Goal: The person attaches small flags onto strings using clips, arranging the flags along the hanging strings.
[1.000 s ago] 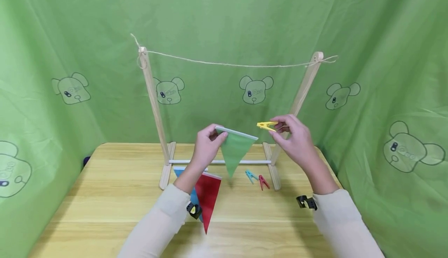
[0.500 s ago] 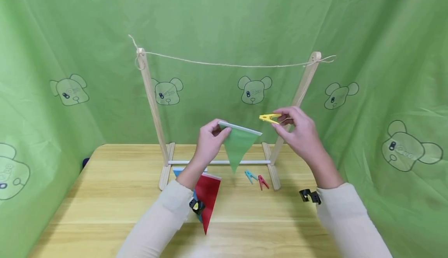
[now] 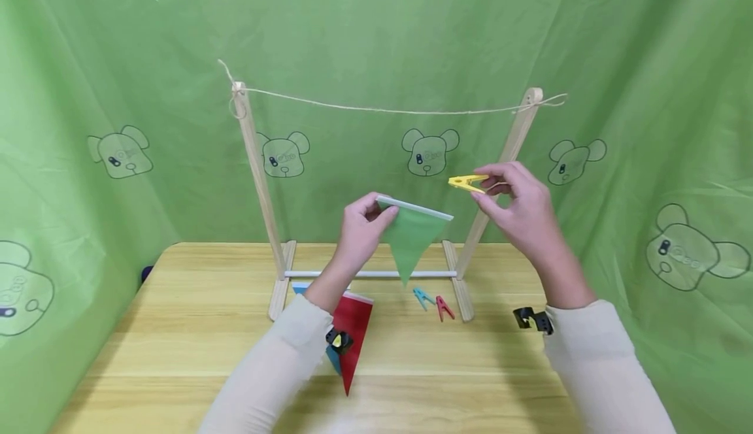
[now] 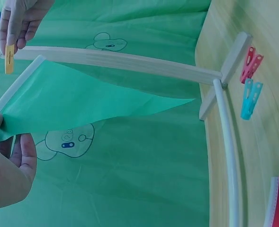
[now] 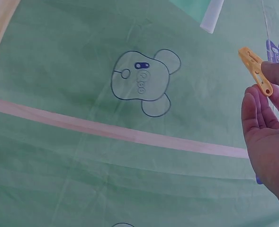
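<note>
My left hand (image 3: 361,231) pinches a green triangular pennant (image 3: 412,231) by the left end of its white top band. The pennant hangs point down in the air, its band sloping a little down to the right. In the left wrist view the same pennant (image 4: 82,97) spreads out from the thumb and fingers. To the right and slightly higher, my right hand (image 3: 520,205) pinches a yellow clothespin (image 3: 467,182) by its handles, its nose pointing left. The right wrist view shows this clothespin (image 5: 255,71) between thumb and fingers. Above both hands runs a thin string (image 3: 376,108), touched by neither.
Two wooden posts (image 3: 255,172) hold the string, joined low by a white rod (image 3: 376,274). On the table (image 3: 176,342) lie a blue clothespin (image 3: 423,298) and a red clothespin (image 3: 444,308). A red pennant (image 3: 353,336) partly covers a blue pennant (image 3: 333,359) beneath my left forearm.
Both hands have risen and shifted right, carrying the green pennant and the yellow clothespin. The right hand has climbed more. The pennants and clothespins on the table stay where they were.
</note>
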`<move>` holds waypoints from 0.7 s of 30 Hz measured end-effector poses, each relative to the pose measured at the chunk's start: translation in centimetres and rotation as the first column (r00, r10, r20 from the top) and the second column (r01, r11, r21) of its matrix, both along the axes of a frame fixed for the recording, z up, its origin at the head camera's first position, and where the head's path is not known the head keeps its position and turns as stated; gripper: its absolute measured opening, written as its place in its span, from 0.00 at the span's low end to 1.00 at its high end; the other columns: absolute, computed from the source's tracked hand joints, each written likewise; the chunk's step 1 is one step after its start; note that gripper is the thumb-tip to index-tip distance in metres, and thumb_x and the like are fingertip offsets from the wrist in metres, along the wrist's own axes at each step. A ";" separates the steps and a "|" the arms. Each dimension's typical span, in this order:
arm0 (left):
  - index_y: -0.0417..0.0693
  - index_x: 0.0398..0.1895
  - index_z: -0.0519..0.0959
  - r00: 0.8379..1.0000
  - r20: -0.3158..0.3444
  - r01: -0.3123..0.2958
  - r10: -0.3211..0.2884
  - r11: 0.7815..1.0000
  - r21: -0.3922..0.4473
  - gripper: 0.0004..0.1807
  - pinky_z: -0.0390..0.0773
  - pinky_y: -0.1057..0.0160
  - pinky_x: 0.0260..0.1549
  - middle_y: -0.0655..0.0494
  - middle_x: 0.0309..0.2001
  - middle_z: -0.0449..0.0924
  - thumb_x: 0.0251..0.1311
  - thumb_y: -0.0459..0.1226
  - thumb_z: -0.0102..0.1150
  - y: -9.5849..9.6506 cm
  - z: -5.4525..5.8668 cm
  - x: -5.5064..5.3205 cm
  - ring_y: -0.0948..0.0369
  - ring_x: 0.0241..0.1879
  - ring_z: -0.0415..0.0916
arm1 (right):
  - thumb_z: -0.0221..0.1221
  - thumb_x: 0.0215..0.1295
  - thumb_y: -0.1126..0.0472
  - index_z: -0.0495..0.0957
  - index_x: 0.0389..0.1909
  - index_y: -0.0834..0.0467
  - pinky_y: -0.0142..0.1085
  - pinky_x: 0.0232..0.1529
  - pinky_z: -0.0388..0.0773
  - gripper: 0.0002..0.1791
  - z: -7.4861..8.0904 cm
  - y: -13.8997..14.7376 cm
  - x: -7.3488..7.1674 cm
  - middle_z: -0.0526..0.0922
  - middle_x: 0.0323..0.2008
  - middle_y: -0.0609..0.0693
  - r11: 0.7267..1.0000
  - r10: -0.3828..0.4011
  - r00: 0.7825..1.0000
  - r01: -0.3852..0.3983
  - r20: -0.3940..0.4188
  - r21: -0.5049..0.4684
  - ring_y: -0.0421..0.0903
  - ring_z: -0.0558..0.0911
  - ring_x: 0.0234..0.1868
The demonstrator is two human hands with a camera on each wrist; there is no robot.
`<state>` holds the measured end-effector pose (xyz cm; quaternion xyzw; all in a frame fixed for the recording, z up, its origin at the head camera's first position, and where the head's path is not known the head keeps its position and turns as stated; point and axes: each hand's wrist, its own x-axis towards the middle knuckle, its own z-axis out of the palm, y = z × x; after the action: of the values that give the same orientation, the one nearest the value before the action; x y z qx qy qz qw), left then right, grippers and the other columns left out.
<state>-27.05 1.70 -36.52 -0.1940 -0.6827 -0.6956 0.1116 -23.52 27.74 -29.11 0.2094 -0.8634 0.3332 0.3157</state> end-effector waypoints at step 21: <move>0.38 0.45 0.84 1.000 0.014 0.015 -0.015 1.000 0.028 0.07 0.78 0.70 0.30 0.55 0.30 0.78 0.67 0.32 0.65 1.3 2.5 -1.0 0.63 0.30 0.73 | 0.70 0.59 0.75 0.80 0.55 0.68 0.16 0.48 0.77 0.22 3.8 0.5 0.4 0.82 0.45 0.56 0.999 0.002 0.999 -0.004 -0.053 -0.044 0.30 0.79 0.43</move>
<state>-28.04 2.96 -34.04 -0.1926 -0.6724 -0.7070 0.1044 -23.09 28.29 -25.32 0.2124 -0.8469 0.3471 0.3423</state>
